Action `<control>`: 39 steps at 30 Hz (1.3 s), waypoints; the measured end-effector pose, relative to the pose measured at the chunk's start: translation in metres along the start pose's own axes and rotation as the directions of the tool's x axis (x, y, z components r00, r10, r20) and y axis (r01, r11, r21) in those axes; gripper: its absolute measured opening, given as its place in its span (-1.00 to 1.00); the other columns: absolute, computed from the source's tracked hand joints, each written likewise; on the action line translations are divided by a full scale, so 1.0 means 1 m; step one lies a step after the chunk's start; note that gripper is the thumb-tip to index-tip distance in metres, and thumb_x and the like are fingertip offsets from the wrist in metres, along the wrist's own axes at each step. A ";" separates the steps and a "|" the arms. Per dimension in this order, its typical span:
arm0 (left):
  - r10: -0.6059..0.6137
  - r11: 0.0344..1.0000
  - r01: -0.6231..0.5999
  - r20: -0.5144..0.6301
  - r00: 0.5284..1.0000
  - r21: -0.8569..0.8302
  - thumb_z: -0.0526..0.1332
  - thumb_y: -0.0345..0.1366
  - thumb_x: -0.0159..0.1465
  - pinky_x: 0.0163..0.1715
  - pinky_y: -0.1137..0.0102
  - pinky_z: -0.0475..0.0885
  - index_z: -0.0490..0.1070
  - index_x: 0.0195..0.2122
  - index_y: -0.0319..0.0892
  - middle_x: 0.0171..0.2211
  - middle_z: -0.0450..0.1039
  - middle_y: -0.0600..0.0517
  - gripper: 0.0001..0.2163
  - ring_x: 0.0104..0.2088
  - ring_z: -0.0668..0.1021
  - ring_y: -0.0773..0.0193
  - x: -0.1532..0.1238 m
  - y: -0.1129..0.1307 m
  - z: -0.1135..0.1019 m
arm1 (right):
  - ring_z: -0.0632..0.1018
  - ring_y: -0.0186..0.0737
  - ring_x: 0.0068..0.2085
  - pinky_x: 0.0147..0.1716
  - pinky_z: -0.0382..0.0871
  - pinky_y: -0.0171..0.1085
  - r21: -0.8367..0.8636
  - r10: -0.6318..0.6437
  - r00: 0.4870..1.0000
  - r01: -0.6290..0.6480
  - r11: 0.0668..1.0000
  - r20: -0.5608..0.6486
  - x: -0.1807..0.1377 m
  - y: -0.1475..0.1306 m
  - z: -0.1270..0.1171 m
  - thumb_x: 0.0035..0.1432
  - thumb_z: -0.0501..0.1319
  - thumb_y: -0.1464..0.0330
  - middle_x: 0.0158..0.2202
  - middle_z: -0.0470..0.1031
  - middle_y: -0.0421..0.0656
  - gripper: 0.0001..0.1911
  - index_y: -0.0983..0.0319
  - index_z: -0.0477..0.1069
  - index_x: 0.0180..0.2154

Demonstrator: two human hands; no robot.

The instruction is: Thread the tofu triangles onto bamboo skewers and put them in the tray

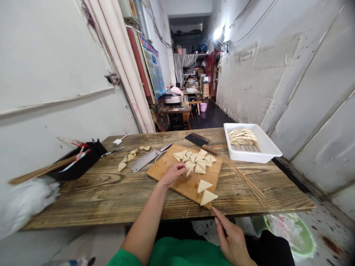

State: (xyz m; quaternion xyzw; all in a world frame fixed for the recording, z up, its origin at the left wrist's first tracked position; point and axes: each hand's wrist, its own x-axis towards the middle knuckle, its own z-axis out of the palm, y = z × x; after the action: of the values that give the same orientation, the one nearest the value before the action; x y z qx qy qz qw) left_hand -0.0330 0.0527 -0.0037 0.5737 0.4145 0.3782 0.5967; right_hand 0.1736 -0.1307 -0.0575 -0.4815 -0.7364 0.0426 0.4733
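My right hand (pixel 231 234), at the table's front edge, is closed round the lower end of a thin wooden skewer (pixel 212 205). Two pale tofu triangles (pixel 208 197) are threaded on it, above the near corner of the wooden cutting board (pixel 172 157). Over the board's middle, my left hand (pixel 174 174) pinches a tofu triangle (pixel 190 168) at the near edge of a loose pile. The rest of the pile (pixel 200 167) covers the board's far right part. Part of the pinched piece is hidden by my fingers.
Left of the board lie a cleaver (pixel 146 159) and a row of pale scraps (pixel 127 159). Behind it is a dark-bladed knife (pixel 197 139). Bare skewers (pixel 244 179) and a white tub (pixel 266 157) of filled skewers are at right. A black box (pixel 74 168) stands left.
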 end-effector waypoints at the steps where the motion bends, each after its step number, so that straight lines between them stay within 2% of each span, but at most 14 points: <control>1: -0.026 0.996 0.027 0.013 1.000 -0.088 0.26 -0.26 0.06 -0.52 0.56 0.26 0.34 -0.46 -0.30 -0.55 0.35 0.07 -0.81 -0.56 0.36 0.48 -0.002 -0.001 0.002 | 0.61 -0.30 -0.39 -0.33 0.49 -0.44 -0.004 -0.006 1.000 0.006 1.000 0.010 0.000 0.000 0.000 0.24 -0.02 0.45 -0.22 0.57 -0.05 -0.60 0.27 0.27 0.10; 3: -0.079 0.963 0.087 0.040 0.996 -0.257 0.27 -0.27 0.07 -0.44 0.52 0.34 0.34 -0.40 -0.29 -0.43 0.41 0.00 -0.81 -0.45 0.46 0.40 -0.005 -0.002 0.008 | 0.61 -0.30 -0.38 -0.33 0.49 -0.43 -0.009 -0.008 1.000 0.008 1.000 0.025 -0.001 -0.001 0.000 0.24 -0.02 0.44 -0.20 0.57 -0.05 -0.60 0.26 0.26 0.10; 6: -0.141 0.912 0.156 0.066 0.988 -0.379 0.28 -0.32 0.07 -0.41 0.51 0.40 0.35 -0.33 -0.30 -0.31 0.44 -0.10 -0.80 -0.33 0.52 0.32 -0.008 -0.004 0.016 | 0.61 -0.30 -0.40 -0.38 0.49 -0.45 -0.001 -0.001 0.999 0.001 1.000 0.042 -0.002 -0.001 0.000 0.23 -0.02 0.44 -0.20 0.57 -0.06 -0.59 0.26 0.25 0.11; 9: -0.209 0.872 0.204 0.038 0.977 -0.444 0.24 -0.36 0.11 -0.51 0.57 0.38 0.36 -0.32 -0.32 -0.30 0.46 -0.13 -0.85 -0.43 0.51 0.39 -0.008 -0.007 0.021 | 0.61 -0.30 -0.36 -0.37 0.49 -0.44 0.003 0.000 0.998 0.000 1.000 0.062 -0.003 0.000 0.000 0.23 -0.01 0.45 -0.18 0.56 -0.06 -0.58 0.25 0.23 0.12; 12: -0.262 0.821 0.225 0.004 0.965 -0.525 0.20 -0.39 0.14 -0.67 0.63 0.26 0.36 -0.33 -0.33 -0.34 0.47 -0.12 -0.89 -0.58 0.42 0.50 -0.006 -0.012 0.023 | 0.61 -0.28 -0.29 -0.30 0.49 -0.42 0.003 -0.006 0.996 0.006 1.000 0.088 -0.005 0.002 0.002 0.22 0.00 0.47 -0.14 0.54 -0.05 -0.57 0.26 0.21 0.13; 15: -0.296 0.773 0.223 -0.026 0.955 -0.594 0.18 -0.40 0.15 -0.73 0.65 0.18 0.35 -0.35 -0.32 -0.38 0.46 -0.09 -0.92 -0.64 0.34 0.55 -0.003 -0.017 0.025 | 0.60 -0.26 -0.25 -0.26 0.48 -0.41 0.001 -0.003 0.994 0.003 1.000 0.106 -0.007 0.003 0.003 0.21 0.01 0.47 -0.12 0.52 -0.04 -0.57 0.27 0.24 0.12; 18: -0.321 0.762 0.236 -0.035 0.946 -0.603 0.18 -0.37 0.15 -0.75 0.66 0.14 0.33 -0.37 -0.32 -0.43 0.45 -0.09 -0.90 -0.65 0.33 0.54 -0.003 -0.019 0.026 | 0.60 -0.27 -0.25 -0.27 0.49 -0.41 0.002 0.003 0.994 -0.004 1.000 0.113 -0.007 0.003 0.003 0.21 0.00 0.48 -0.13 0.53 -0.04 -0.58 0.27 0.25 0.11; 23: -0.269 0.807 0.212 -0.022 0.963 -0.551 0.21 -0.37 0.14 -0.78 0.71 0.06 0.35 -0.36 -0.37 -0.39 0.45 -0.15 -0.87 -0.65 0.30 0.58 -0.006 -0.014 0.032 | 0.61 -0.27 -0.27 -0.28 0.49 -0.41 0.010 -0.002 0.994 0.001 1.000 0.114 -0.005 0.002 0.001 0.20 -0.01 0.48 -0.15 0.54 -0.03 -0.59 0.29 0.28 0.09; 31: -0.288 0.813 0.219 -0.047 0.956 -0.540 0.19 -0.38 0.15 -0.79 0.71 0.04 0.35 -0.37 -0.37 -0.41 0.46 -0.15 -0.88 -0.67 0.30 0.59 -0.008 -0.005 0.038 | 0.60 -0.27 -0.26 -0.26 0.48 -0.41 0.020 0.013 0.994 -0.015 1.000 0.107 -0.008 0.004 0.003 0.20 -0.01 0.49 -0.15 0.54 -0.04 -0.59 0.29 0.29 0.08; 39: -0.259 0.844 0.217 -0.019 0.966 -0.490 0.28 -0.30 0.07 -0.79 0.71 0.00 0.39 -0.38 -0.39 -0.41 0.46 -0.13 -0.79 -0.67 0.29 0.61 -0.009 -0.007 0.039 | 0.60 -0.26 -0.23 -0.23 0.48 -0.38 0.044 0.028 0.992 -0.034 0.998 0.122 -0.007 0.004 0.004 0.19 0.00 0.50 -0.12 0.53 -0.04 -0.58 0.28 0.27 0.09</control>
State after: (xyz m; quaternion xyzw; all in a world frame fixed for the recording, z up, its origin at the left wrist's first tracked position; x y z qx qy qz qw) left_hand 0.0000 0.0296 -0.0100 0.3338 0.3997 0.4167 0.7451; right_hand 0.1739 -0.1327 -0.0661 -0.4782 -0.7552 0.0961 0.4378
